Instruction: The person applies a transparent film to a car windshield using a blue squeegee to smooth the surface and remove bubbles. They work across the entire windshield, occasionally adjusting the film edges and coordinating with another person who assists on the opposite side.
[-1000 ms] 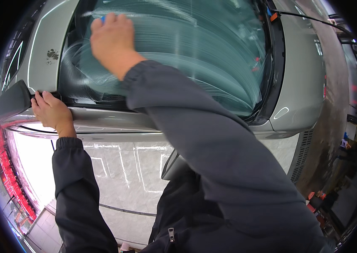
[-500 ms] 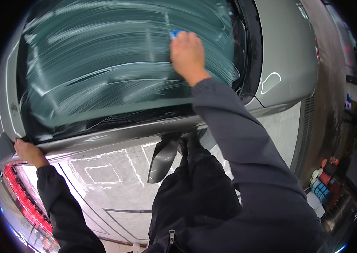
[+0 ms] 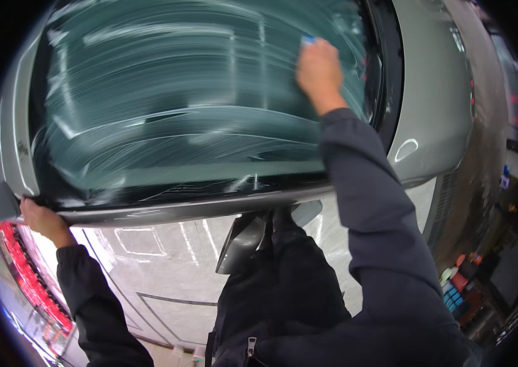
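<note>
From my end of the feed, the glass point(image 3: 167, 134) was smooth and dark green, filmed with pale, curved streaks that bowed across its width. Grey, glossy bodywork point(image 3: 433, 85) framed it, with a matte black trim strip point(image 3: 388, 79) down its right side.

On the upper right of the pane I had the right hand point(image 3: 320, 68), slightly blurred, its fingers bunched together and pinching a small blue piece point(image 3: 308, 40). Open glass stretched away to its left; the trim strip stood near on its right. The left hand point(image 3: 45, 221) lay at the car's lower left edge, just beside a dark wedge-shaped part point(image 3: 3, 203); its fingers reached over that edge, but I couldn't tell how firmly they gripped.

The blue piece's exposed end poked out past the fingertips, toward the top left. The hand hid the remainder, so I couldn't make out its long axis.
</note>
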`<control>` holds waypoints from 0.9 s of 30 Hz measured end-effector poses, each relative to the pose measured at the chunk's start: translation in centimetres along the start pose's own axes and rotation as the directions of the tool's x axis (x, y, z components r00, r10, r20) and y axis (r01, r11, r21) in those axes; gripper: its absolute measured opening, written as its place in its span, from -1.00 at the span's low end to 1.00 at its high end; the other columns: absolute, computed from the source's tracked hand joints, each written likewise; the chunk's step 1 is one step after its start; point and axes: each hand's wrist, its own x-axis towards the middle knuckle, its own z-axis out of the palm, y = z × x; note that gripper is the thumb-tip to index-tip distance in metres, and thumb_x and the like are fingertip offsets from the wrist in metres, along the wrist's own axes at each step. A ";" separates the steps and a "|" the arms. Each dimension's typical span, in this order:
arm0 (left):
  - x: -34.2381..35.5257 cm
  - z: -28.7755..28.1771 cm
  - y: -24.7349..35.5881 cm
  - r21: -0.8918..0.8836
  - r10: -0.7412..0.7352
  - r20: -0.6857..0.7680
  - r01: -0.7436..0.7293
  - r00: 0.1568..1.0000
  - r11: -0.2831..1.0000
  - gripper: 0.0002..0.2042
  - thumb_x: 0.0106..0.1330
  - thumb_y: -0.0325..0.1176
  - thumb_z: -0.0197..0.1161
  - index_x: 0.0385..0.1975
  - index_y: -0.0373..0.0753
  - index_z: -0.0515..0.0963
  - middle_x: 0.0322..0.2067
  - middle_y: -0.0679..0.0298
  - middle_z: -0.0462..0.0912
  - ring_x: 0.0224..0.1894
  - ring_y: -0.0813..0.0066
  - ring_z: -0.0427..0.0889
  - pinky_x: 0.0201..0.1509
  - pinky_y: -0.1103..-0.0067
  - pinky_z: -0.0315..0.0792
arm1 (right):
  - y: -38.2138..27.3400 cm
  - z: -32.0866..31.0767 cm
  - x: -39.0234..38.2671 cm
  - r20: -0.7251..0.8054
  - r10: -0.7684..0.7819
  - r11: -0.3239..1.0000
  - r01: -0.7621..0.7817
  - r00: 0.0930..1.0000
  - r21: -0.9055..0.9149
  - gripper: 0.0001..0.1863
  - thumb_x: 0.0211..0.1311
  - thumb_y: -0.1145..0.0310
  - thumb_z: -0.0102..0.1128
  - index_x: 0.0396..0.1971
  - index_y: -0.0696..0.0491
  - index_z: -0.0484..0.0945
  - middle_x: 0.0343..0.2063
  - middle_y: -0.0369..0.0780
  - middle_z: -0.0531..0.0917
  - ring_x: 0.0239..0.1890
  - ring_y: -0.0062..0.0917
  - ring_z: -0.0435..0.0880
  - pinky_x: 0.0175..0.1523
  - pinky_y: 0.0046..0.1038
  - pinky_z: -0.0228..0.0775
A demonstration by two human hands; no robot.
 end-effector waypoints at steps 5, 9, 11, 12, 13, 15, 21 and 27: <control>-1.0 0.0 1.8 0.039 0.020 -0.076 -0.017 0.997 0.999 -0.47 0.55 -0.15 -0.17 0.18 -0.49 0.54 0.22 -0.19 0.56 0.34 -0.14 0.42 0.47 0.19 0.19 | -30.0 -2.1 -0.7 -0.106 -0.489 0.845 0.501 0.866 0.189 -0.72 0.34 0.24 0.12 -0.10 0.10 0.58 -0.10 -0.06 0.63 -0.05 -0.20 0.64 -0.08 -0.17 0.59; -1.5 -0.3 3.3 -0.028 -0.104 -0.083 0.102 0.991 0.994 -0.43 0.55 -0.05 -0.17 0.27 -0.36 0.51 0.33 -0.17 0.44 0.42 -0.10 0.34 0.47 0.17 0.12 | -44.1 -4.4 -4.1 -0.026 -0.637 0.742 0.621 0.771 0.253 -0.72 0.32 0.25 0.11 -0.10 0.09 0.59 -0.11 -0.06 0.61 -0.07 -0.19 0.62 -0.08 -0.22 0.53; -1.7 -0.3 3.7 -0.025 -0.139 -0.090 0.138 0.986 0.990 -0.44 0.54 -0.06 -0.16 0.27 -0.35 0.52 0.33 -0.13 0.46 0.42 -0.06 0.34 0.49 0.19 0.13 | -45.1 -4.8 -4.6 0.001 -0.655 0.733 0.635 0.756 0.244 -0.72 0.31 0.26 0.11 -0.09 0.09 0.59 -0.10 -0.06 0.61 -0.06 -0.18 0.63 -0.03 -0.21 0.52; -1.7 -0.2 3.7 -0.022 -0.105 -0.108 0.103 0.989 0.994 -0.45 0.54 -0.09 -0.16 0.26 -0.36 0.53 0.31 -0.13 0.48 0.42 -0.05 0.35 0.49 0.21 0.14 | -44.4 -4.8 -4.3 -0.027 -0.646 0.733 0.631 0.763 0.255 -0.73 0.31 0.27 0.10 -0.10 0.09 0.58 -0.10 -0.05 0.61 -0.06 -0.17 0.64 -0.02 -0.20 0.53; -1.8 0.0 3.4 -0.018 -0.143 -0.095 0.142 0.985 0.990 -0.45 0.54 -0.08 -0.15 0.26 -0.35 0.53 0.31 -0.12 0.48 0.42 -0.05 0.35 0.49 0.21 0.14 | -42.7 -4.6 -3.7 -0.028 -0.634 0.742 0.618 0.773 0.259 -0.73 0.31 0.28 0.09 -0.10 0.09 0.58 -0.11 -0.05 0.61 -0.06 -0.17 0.64 -0.02 -0.19 0.53; -1.8 0.6 2.4 0.004 -0.090 -0.124 0.092 0.988 0.996 -0.45 0.54 -0.07 -0.15 0.27 -0.34 0.53 0.32 -0.11 0.48 0.42 -0.04 0.35 0.49 0.21 0.13 | -37.4 -4.1 -2.1 -0.029 -0.581 0.786 0.570 0.814 0.240 -0.74 0.32 0.29 0.08 -0.10 0.08 0.58 -0.10 -0.03 0.61 -0.06 -0.14 0.65 -0.02 -0.15 0.56; -0.3 1.6 -2.6 0.263 0.243 -0.020 -0.229 0.970 0.937 -0.49 0.57 -0.13 -0.14 0.25 -0.40 0.51 0.29 -0.10 0.50 0.39 -0.06 0.38 0.49 0.21 0.17 | -9.1 -1.6 3.3 0.062 -0.164 0.986 0.166 0.985 -0.024 -0.70 0.49 0.21 -0.05 -0.02 0.08 0.53 -0.06 0.00 0.65 -0.02 -0.03 0.68 0.01 -0.04 0.60; -0.5 -0.1 -0.5 0.001 -0.064 0.017 0.064 0.998 0.998 -0.47 0.56 -0.18 -0.15 0.30 -0.48 0.44 0.33 -0.13 0.46 0.41 -0.05 0.35 0.53 0.27 0.11 | 17.6 2.3 -1.1 0.014 0.285 0.958 -0.285 0.958 -0.021 -0.59 0.56 0.07 -0.17 -0.06 0.10 0.52 -0.04 0.11 0.64 0.01 0.11 0.64 0.04 0.09 0.50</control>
